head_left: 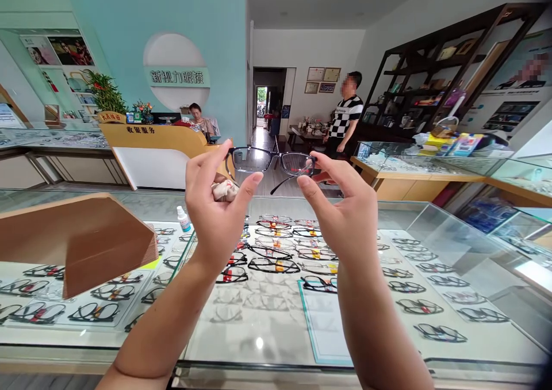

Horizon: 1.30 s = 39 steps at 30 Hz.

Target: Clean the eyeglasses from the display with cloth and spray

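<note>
Glasses [276,154] look light, stiff, fragile; best held by frame ends. Left hand [218,209] pinches one end (crumpled cloth [225,190] inside palm), right hand [351,209] other.

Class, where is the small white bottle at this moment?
In the head view, the small white bottle stands left of centre on the glass counter, just to the left of the left hand.

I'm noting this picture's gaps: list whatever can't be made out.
All in the head view:
Crumpled pale item: partly hidden by the left hand.
Held glasses: red lens marking too small to read.
White bottle: label too small to read.
Wall poster: cut off by the right edge.
</note>
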Tool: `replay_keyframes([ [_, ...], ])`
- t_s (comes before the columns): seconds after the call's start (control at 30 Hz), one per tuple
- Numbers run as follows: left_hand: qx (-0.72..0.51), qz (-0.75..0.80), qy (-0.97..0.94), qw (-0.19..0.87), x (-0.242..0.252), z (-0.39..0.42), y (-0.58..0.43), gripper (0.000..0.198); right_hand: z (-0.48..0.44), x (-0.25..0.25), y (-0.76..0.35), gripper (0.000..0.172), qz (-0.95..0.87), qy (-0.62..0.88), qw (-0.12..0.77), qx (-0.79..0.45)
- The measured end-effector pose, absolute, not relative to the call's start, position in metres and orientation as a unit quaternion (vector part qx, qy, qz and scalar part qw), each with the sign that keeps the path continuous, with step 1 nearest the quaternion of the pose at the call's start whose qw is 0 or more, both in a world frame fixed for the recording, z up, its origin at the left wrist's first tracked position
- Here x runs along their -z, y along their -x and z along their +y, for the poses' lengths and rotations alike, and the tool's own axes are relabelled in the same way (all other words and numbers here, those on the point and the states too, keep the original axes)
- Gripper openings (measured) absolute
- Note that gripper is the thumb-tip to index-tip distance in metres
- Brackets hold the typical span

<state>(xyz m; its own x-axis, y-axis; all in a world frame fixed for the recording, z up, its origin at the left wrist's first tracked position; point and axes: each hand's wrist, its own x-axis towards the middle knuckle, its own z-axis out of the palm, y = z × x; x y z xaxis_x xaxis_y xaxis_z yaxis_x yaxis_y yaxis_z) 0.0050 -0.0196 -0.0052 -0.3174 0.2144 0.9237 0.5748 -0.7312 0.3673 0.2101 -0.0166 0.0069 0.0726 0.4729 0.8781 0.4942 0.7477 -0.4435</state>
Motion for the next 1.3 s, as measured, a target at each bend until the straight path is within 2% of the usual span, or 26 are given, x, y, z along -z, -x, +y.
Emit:
replay_keyframes([
  [0.3,0.730,-0.368,0.568,0.095,0.000,-0.020,0.002,0.052,-0.021,-0.005,-0.203,0.033,-0.664,0.361,0.654,0.036],
  [0.53,0.719,-0.352,0.598,0.039,-0.004,-0.016,0.011,0.050,-0.013,-0.010,-0.214,0.034,-0.695,0.265,0.649,-0.162],
  [0.63,0.712,-0.350,0.608,0.020,-0.004,-0.017,0.010,0.050,-0.012,-0.010,-0.219,0.039,-0.707,0.249,0.637,-0.181],
  [0.73,0.729,-0.317,0.607,0.004,-0.002,-0.018,0.010,0.051,-0.011,-0.006,-0.221,0.043,-0.706,0.249,0.650,-0.129],
  [0.93,0.754,-0.200,0.624,-0.056,0.000,-0.022,0.014,0.029,-0.013,-0.005,-0.223,0.041,-0.723,0.261,0.639,0.034],
  [1.1,0.753,-0.205,0.624,-0.023,-0.008,-0.035,0.010,0.018,-0.018,-0.012,-0.221,0.037,-0.753,0.238,0.609,0.071],
  [1.3,0.734,-0.258,0.628,0.021,-0.009,-0.036,0.009,0.014,-0.025,-0.015,-0.218,0.039,-0.784,0.200,0.575,0.122],
])
